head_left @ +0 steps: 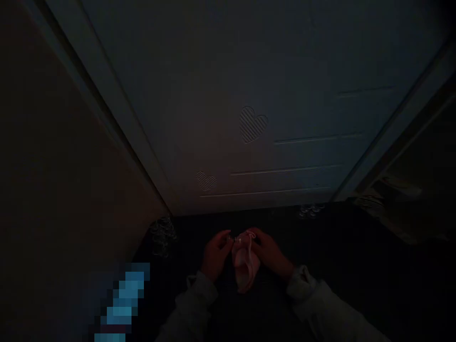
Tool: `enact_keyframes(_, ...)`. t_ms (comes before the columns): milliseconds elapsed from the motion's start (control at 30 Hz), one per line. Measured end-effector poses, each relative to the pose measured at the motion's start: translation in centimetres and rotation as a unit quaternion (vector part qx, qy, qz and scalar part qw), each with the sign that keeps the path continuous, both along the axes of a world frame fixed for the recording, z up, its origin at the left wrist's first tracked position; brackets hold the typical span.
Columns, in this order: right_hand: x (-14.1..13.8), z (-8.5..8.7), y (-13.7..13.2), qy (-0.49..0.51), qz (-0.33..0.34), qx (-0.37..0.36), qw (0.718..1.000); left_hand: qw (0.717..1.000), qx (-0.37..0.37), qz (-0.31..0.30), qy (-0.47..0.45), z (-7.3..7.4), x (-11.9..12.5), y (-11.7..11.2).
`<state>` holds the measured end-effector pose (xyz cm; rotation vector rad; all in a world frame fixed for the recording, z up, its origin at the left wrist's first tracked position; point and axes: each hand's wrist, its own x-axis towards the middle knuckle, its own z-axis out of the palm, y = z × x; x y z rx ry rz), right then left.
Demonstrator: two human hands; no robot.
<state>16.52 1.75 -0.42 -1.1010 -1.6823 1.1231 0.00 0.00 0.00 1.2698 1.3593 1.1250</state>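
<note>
Pale sleeves (331, 304) are noted; pink fabric (245, 270) is gripped by the right hand (270, 251) and a shiny piece (236, 240) pinched by the left hand (215, 251), between the two, attachment unconfirmed.

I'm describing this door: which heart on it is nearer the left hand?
The lower-left heart, above the left hand in view; the other heart is higher, further right and looks larger.

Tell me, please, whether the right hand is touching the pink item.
Touching. The head view, though dark, shows the right hand gripping the upper end of the pink item.
</note>
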Motion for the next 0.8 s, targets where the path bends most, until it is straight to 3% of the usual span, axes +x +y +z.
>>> enact_keyframes(300,0.01,0.05,-0.05,-0.008,-0.006,0.003,1.000,1.000,0.000,0.007,0.014,0.32,0.22,-0.24)
enact_keyframes(533,0.08,0.92,-0.18,-0.001,0.062,-0.009,0.998,1.000,0.008,0.007,0.027,0.10,-0.08,-0.09)
enact_keyframes(800,0.03,0.72,-0.33,-0.049,0.035,-0.003,0.998,1.000,0.002,0.007,0.013,0.37,0.25,-0.13)
